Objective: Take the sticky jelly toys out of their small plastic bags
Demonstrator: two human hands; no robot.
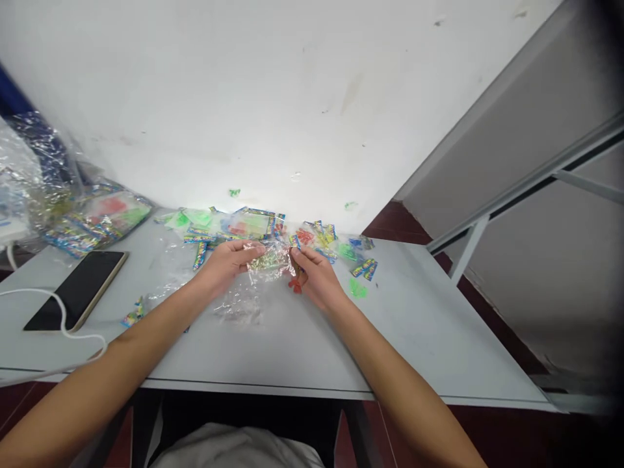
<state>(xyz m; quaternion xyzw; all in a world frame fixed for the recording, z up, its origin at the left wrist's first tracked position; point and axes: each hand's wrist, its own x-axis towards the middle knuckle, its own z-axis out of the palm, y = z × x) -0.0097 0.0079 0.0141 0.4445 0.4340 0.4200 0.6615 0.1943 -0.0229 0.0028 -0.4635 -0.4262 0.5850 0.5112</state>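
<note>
Single feed on my end: head cam, above the lap (pixel 238 448), facing forward and down. Wide view, near enough that the forearms (pixel 160 318) run in from the bottom. Left hand (pixel 229 261) and right hand (pixel 316 273) sit about mid-frame, over the table (pixel 302 354). White wall (pixel 273 97) fills the top; metal frame (pixel 470 250) at right, dark corner beyond.
</note>
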